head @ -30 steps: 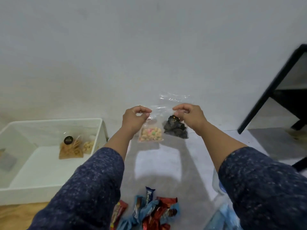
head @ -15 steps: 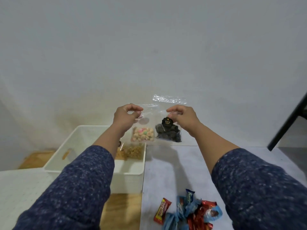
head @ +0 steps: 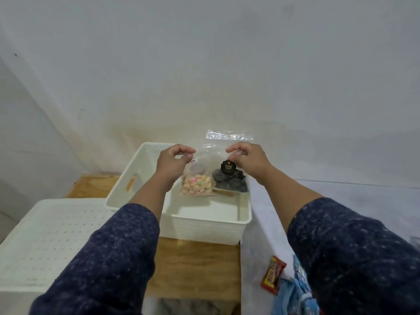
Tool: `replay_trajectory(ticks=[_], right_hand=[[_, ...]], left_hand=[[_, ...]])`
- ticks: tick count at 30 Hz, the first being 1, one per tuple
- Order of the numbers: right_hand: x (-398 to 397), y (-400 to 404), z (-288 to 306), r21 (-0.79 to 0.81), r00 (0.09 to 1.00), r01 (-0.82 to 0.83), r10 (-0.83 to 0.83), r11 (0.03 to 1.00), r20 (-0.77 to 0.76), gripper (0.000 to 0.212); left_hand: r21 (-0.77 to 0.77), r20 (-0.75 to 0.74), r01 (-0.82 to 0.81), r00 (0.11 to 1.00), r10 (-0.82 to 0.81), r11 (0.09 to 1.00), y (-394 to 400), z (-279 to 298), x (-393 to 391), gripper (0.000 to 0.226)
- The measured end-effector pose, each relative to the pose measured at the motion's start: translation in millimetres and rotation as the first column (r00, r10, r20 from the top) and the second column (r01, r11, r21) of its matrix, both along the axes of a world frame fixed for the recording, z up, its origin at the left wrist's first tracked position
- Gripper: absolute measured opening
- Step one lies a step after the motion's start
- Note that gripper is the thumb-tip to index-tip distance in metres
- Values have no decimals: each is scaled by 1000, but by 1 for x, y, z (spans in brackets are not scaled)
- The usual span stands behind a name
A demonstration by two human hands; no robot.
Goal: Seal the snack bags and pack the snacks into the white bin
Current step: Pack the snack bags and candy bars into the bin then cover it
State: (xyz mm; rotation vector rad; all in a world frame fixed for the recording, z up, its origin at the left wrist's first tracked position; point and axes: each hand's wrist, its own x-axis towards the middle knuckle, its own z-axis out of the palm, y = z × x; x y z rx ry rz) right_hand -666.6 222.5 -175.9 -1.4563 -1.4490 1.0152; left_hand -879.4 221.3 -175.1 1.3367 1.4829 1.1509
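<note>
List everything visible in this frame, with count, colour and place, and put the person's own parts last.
clear plastic snack bag of pastel round snacks: one, pink, green and beige contents, held above the bin, left side
clear plastic snack bag of dark swirled snacks: one, black round label, held above the bin, right side
white plastic bin: one, white, on the wooden board, below the bags
wooden board: one, light brown, under the bin
white perforated panel: one, lower left
red wrapped candy bar: one, red and yellow, on the white-covered table, lower right
blue snack wrappers: count unclear, lower right, partly hidden
left hand: pinches the pastel bag's top
right hand: pinches the dark bag's top
speckled navy sleeves: two, foreground
</note>
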Motion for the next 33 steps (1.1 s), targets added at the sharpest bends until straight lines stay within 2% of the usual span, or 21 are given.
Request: replay_trajectory(ticks=[6,14,20,24,27,29,31,33], right_hand=[[-35,31,-54,-109,999,52,-51,993,10,18],[-50,64,-110,-231,985,130,-99,964,142,24],[-46,75,-134,-310,979,186,-150,932,137,20],[-47,84,-130,-335,979,175,-127,926,160,21],[-47,88,-116,-345,966,177,-96,922,238,22],[-44,92,-106,-313,890,210,-49,926,453,27],[-42,95,-95,-298,779,193,39,935,626,41],[-43,93,-80,-344,734,154,126,926,667,52]], left_hand=[[-147,-1,80,997,-81,986,46,-49,-35,22],[-289,59,178,984,-168,940,88,-115,-49,19],[-309,22,171,985,-173,936,102,-144,-46,23],[-306,-22,172,982,-187,936,112,-141,-45,24],[-256,-131,190,965,-229,948,118,-131,-41,27],[-188,-236,220,936,-262,957,122,-121,-38,37],[-173,-366,282,871,-327,944,125,-108,-35,51],[-226,-497,328,771,-398,917,129,-95,-32,66]])
